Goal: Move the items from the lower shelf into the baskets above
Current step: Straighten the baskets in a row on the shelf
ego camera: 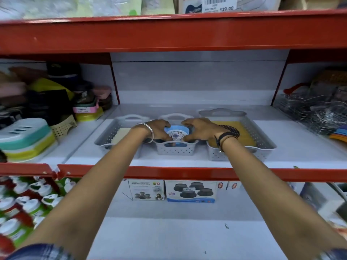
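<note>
Three grey perforated baskets stand in a row on the middle shelf. Over the small centre basket both hands grip a blue packet with a round white strainer on it: my left hand on its left side, my right hand on its right. The packet sits partly inside that basket. The left basket holds a pale cream item. The wide right basket holds a yellow packet with a round black mesh piece. On the lower shelf stand two printed boxes.
A red shelf edge runs across under my forearms. Stacked plastic soap cases and bundles fill the left bay. Wire racks crowd the right bay. Bottles with white caps fill the lower left.
</note>
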`<state>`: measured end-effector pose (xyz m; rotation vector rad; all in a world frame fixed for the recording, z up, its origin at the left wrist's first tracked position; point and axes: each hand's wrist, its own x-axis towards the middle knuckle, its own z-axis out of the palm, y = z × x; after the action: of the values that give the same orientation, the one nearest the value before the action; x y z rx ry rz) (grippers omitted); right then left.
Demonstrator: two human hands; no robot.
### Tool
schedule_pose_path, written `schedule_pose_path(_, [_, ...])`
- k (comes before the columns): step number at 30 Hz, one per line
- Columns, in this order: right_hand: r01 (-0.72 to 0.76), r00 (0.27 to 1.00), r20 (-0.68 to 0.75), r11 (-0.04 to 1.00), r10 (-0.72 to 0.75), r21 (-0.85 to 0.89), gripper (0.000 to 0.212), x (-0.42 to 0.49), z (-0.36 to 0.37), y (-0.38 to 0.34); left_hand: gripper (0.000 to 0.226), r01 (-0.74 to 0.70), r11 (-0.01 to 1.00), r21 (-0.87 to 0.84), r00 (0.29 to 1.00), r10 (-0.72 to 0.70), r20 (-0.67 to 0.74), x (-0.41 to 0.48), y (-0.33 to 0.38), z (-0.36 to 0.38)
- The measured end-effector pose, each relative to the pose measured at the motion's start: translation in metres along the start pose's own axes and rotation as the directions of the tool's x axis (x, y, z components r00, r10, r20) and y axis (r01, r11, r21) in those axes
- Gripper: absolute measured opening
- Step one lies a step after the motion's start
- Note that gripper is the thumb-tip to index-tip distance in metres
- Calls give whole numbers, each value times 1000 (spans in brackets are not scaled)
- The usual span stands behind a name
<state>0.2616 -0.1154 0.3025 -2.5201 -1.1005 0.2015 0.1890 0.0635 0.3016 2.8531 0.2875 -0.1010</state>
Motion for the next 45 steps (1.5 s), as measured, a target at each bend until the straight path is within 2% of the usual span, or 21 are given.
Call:
schedule_pose_path(2, [-20,1000,-6,999,21,38,82,5,0,3,66,-22,1000,-2,999,22,-46,5,-5,3])
schedule_pose_path(5, [-16,1000,16,998,15,54,81,6,-2,3,62,-65,998,20,997,65,-35,6,-7,4])
schedule_pose_path(8, [2,997,-83,998,3,58,55,6,-2,5,53,-145,989,41,988,147,-48,4,-9,-2])
schedule_pose_path(10, [-2,989,-145,999,-3,-36,38,8,0,8,55,-129,990,56,985,135,-108,3,-15,-6])
schedule_pose_path(14, [-66,988,-150,957,23,-284,41,9,10,0,42,-103,970,220,967,149,-206,3,-17,-6])
schedule_pose_path(16, [-76,985,-170,932,16,-355,40,6,13,-14,39,-92,957,276,970,148,-191,0,-12,-2])
schedule_pose_path(18, [-91,985,-172,919,25,-385,40,6,15,-19,33,-90,962,260,980,131,-147,-1,-7,2])
schedule_pose_path(21, [-124,984,-163,922,68,-367,38,3,11,-21,33,-75,985,155,986,97,-138,-2,-7,-1])
schedule_pose_path(24, [-143,959,-282,929,44,-341,37,-1,3,-30,40,-122,988,93,950,144,-276,-6,-15,-18])
schedule_pose_path(25, [-130,940,-341,948,25,-289,37,0,1,-33,42,-140,987,81,930,160,-332,-8,-20,-25])
schedule_pose_path(27, [-27,923,-385,997,-5,-79,37,6,0,-47,44,-118,991,60,904,132,-407,-16,-36,-42])
schedule_pose_path(29, [88,949,-311,989,-46,120,35,12,5,-65,43,0,999,49,910,20,-414,-26,-56,-53])
schedule_pose_path(32, [144,984,-131,969,-119,199,37,19,22,-98,42,179,978,110,938,-136,-320,-42,-88,-54])
schedule_pose_path(35, [146,989,-25,983,-144,111,40,29,38,-113,37,228,951,210,950,-170,-262,-52,-111,-41])
schedule_pose_path(41, [96,995,6,976,-96,-194,41,50,56,-133,35,237,943,234,960,-191,-203,-56,-113,-34])
schedule_pose_path(45, [53,999,12,977,-52,-208,40,47,57,-146,34,217,961,171,965,-185,-187,-54,-117,-36])
